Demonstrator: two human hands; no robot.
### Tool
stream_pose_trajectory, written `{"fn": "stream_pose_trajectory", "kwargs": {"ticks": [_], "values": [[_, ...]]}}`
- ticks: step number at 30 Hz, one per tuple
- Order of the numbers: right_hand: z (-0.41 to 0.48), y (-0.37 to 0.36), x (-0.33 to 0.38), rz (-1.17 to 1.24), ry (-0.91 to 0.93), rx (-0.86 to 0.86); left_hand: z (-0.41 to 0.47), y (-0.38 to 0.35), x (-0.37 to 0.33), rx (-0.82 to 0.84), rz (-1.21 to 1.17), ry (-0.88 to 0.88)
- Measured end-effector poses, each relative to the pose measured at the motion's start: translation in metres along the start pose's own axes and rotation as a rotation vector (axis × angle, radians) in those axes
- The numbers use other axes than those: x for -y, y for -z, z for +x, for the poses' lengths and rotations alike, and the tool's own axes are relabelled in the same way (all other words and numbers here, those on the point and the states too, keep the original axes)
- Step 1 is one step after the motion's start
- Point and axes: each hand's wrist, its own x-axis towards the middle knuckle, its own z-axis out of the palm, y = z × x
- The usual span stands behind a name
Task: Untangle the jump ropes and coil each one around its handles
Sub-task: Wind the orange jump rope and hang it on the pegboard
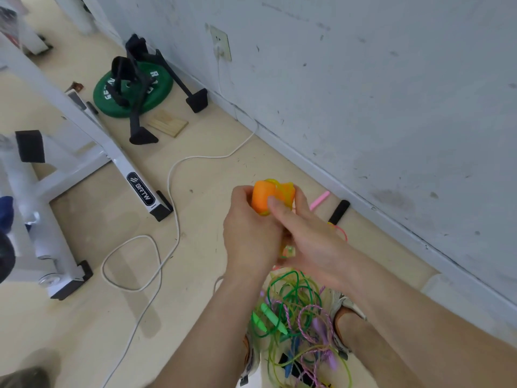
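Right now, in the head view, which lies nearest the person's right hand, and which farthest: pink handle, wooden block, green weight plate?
1. Pink handle, just beyond the right hand, which grips orange handles.
2. Wooden block, far ahead on the left.
3. Green weight plate, just past the block.

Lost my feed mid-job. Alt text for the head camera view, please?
The left hand and right hand grip a pair of orange handles with yellow cord over them, above a rope tangle of green, purple and yellow on the floor. A pink handle and a black handle lie beside the wall.
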Motion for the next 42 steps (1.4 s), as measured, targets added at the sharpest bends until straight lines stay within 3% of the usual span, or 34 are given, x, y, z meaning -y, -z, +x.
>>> {"fn": "stream_pose_trajectory", "kwargs": {"ticks": [5, 11, 18, 22, 29, 34, 37, 42], "values": [[0.008, 0.005, 0.004, -0.136, 0.099, -0.106, -0.013, -0.011, -0.006, 0.084, -0.068, -0.022], [0.002, 0.029, 0.028, -0.131, 0.122, -0.015, 0.0, 0.015, -0.01, 0.476, -0.514, 0.072], [-0.005, 0.038, 0.036, -0.426, 0.127, 0.11, 0.008, 0.021, -0.006, 0.482, -0.479, 0.131], [-0.012, 0.042, 0.043, -0.457, 0.138, 0.157, 0.011, 0.02, -0.002, 0.509, -0.47, 0.123], [-0.008, 0.041, 0.041, -0.254, 0.228, 0.036, 0.01, 0.02, -0.007, 0.486, -0.581, 0.082], [-0.01, 0.029, 0.037, -0.509, 0.346, -0.126, 0.011, 0.011, -0.004, 0.289, -0.582, 0.115], [-0.008, 0.019, 0.031, -0.789, 0.391, -0.187, 0.008, 0.003, 0.0, 0.157, -0.612, 0.176], [-0.012, 0.012, 0.025, -0.9, 0.43, -0.214, 0.009, -0.002, -0.001, 0.088, -0.602, 0.159]]}}
